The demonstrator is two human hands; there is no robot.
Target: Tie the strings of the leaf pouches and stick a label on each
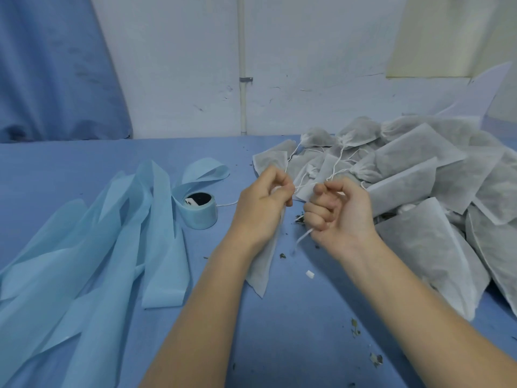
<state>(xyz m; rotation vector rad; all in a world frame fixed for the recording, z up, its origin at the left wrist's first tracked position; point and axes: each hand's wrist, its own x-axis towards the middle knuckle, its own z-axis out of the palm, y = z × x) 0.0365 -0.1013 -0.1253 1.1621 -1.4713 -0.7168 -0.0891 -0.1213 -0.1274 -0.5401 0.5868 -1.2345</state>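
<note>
Between the two hands, over the blue bench (84,169), a short run of white string (303,186) is stretched almost level, left to right. The left hand (261,203) has its grip curled round the gathered neck of one pouch (264,264), whose long axis hangs down and toward the person, its lower corner resting on the bench. The right hand (340,208) has its grip curled on the string's other end, with a loose tail dangling below the fist. The pouch therefore lies wholly on the left hand's side, and the string's free end on the right's. Tightening the knot, I judge, means pulling the hands apart along the string's line. The pouch pile (425,186) lies just right of the hands; the label roll (200,210) stands near the left one.
</note>
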